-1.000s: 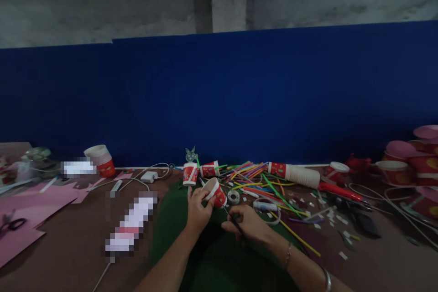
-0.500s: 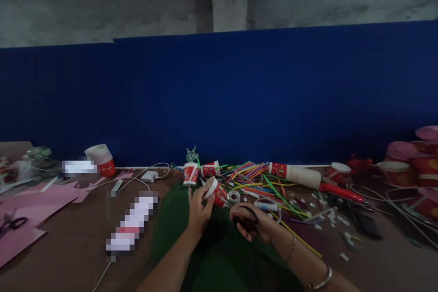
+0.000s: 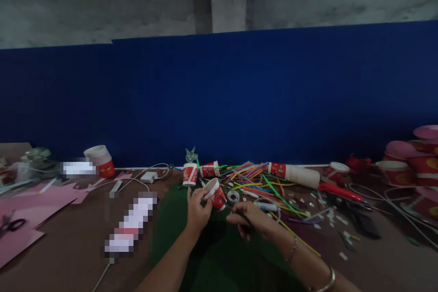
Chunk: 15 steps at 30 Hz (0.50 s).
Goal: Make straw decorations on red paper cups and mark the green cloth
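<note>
Though bare, hands curled: left on tapered paper cup (white-rimmed), right on scissors.

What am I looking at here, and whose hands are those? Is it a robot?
No robot here! These are a person's own two bare hands. The camera is worn on that person's head, so you see what lies in front of them, looking forward and down.

The left hand holds a tilted red paper cup. The right hand holds scissors, with the blades pointing at the cup's side.

On the brown table lie colourful thin sticks, a roll of tape, a stack of cups on its side and pink paper. The blocky patches hide things, so I can't tell what those are.
</note>
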Each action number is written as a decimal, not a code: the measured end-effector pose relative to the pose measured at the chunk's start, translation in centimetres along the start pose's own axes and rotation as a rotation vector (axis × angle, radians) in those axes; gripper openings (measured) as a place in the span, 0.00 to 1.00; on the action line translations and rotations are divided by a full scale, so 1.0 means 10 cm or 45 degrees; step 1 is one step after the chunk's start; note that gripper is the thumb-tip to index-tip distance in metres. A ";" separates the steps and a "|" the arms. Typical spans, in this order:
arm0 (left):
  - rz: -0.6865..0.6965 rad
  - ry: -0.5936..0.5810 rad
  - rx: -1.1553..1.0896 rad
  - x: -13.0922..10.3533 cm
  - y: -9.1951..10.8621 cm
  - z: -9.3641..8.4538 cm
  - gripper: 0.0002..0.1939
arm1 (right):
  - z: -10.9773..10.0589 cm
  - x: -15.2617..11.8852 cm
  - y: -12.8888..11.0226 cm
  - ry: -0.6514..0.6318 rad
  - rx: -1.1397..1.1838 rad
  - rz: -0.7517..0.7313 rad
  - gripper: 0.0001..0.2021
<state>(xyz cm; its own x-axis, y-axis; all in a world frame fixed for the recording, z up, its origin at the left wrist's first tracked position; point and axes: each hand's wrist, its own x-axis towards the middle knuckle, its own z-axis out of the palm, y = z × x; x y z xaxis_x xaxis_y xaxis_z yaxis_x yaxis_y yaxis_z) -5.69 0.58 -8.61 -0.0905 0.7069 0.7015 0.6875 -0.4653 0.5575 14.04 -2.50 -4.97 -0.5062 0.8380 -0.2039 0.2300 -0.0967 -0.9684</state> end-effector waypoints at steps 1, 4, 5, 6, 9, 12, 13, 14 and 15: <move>0.003 0.009 -0.002 0.00 0.00 0.00 0.05 | 0.01 0.02 0.01 0.067 -0.118 -0.035 0.14; 0.008 0.016 -0.006 0.00 0.01 0.00 0.06 | 0.01 0.02 0.00 0.141 -0.223 -0.057 0.14; 0.014 0.010 -0.002 0.00 0.01 -0.01 0.06 | 0.00 0.01 -0.01 0.106 -0.142 -0.034 0.14; 0.021 0.001 0.006 0.00 0.02 -0.01 0.06 | -0.01 0.00 -0.02 0.044 -0.022 -0.003 0.14; 0.037 -0.018 0.036 0.00 0.06 -0.03 0.06 | -0.07 -0.05 -0.06 -0.119 0.304 0.086 0.14; 0.037 0.001 0.042 -0.01 0.08 -0.04 0.07 | -0.11 -0.08 -0.07 -0.180 0.382 0.175 0.16; 0.040 0.008 0.038 -0.01 0.08 -0.04 0.07 | -0.12 -0.08 -0.06 -0.186 0.382 0.194 0.17; 0.043 0.014 0.034 -0.01 0.08 -0.03 0.08 | -0.12 -0.07 -0.05 -0.194 0.382 0.203 0.18; 0.044 0.019 0.032 -0.01 0.07 -0.03 0.08 | -0.13 -0.07 -0.05 -0.203 0.380 0.204 0.19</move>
<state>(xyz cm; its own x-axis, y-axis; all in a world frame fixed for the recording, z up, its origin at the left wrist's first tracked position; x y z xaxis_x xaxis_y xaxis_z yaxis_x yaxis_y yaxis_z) -5.40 0.02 -8.12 -0.0771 0.6828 0.7265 0.7080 -0.4756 0.5221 15.34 -2.38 -4.18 -0.6121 0.7074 -0.3535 0.0767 -0.3918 -0.9168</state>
